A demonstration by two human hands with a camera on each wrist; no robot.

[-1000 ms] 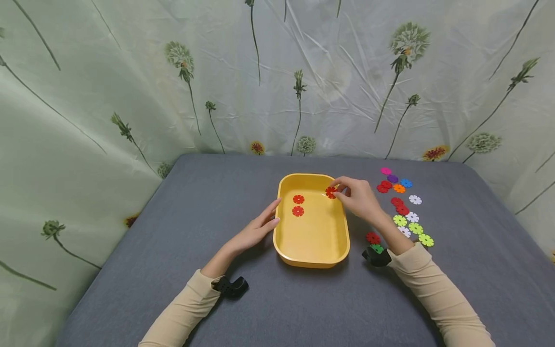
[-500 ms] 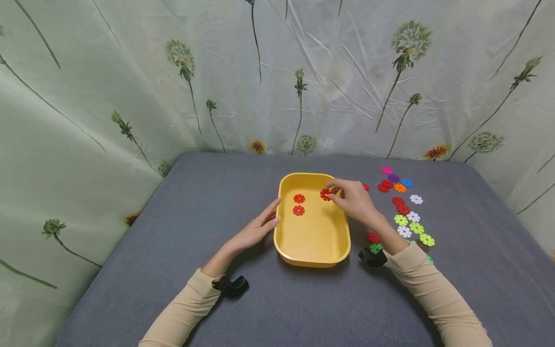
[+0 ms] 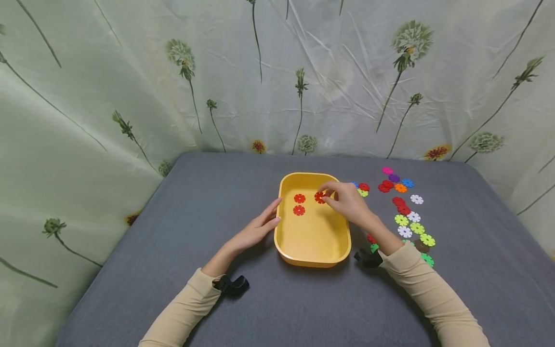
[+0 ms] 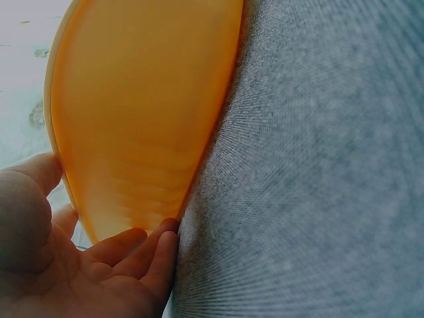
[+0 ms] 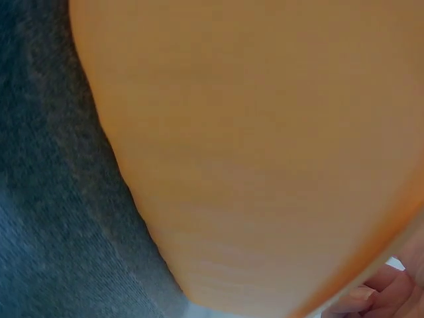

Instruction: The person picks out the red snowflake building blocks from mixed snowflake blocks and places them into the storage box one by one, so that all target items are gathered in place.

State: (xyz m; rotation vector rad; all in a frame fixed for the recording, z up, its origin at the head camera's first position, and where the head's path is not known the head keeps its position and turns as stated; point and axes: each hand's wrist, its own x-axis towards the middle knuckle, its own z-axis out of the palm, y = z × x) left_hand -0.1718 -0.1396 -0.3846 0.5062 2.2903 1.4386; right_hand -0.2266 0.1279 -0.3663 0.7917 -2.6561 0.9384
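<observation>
A yellow tray (image 3: 312, 241) stands in the middle of the table, with two red notched plastic discs (image 3: 299, 210) lying on its floor toward the far left. Over the tray's far right part, my right hand (image 3: 347, 200) pinches another red notched disc (image 3: 320, 197) between thumb and fingertips. My left hand (image 3: 256, 231) lies along the tray's left side, its fingers extended. In the left wrist view, its fingertips (image 4: 142, 245) touch the outer wall while the thumb reaches the rim. The right wrist view is mostly filled by the tray wall (image 5: 252, 146), which hides the held disc.
Right of the tray, loose notched discs in several colours lie scattered on the grey table (image 3: 225, 193), among them a pink disc (image 3: 387, 170), a blue disc (image 3: 407, 183) and yellow-green discs (image 3: 427, 240). A floral curtain (image 3: 243, 86) hangs behind the table.
My right hand has moved left and slightly nearer over the tray with the red disc, uncovering discs beside the tray. My left hand has stayed at the tray's side.
</observation>
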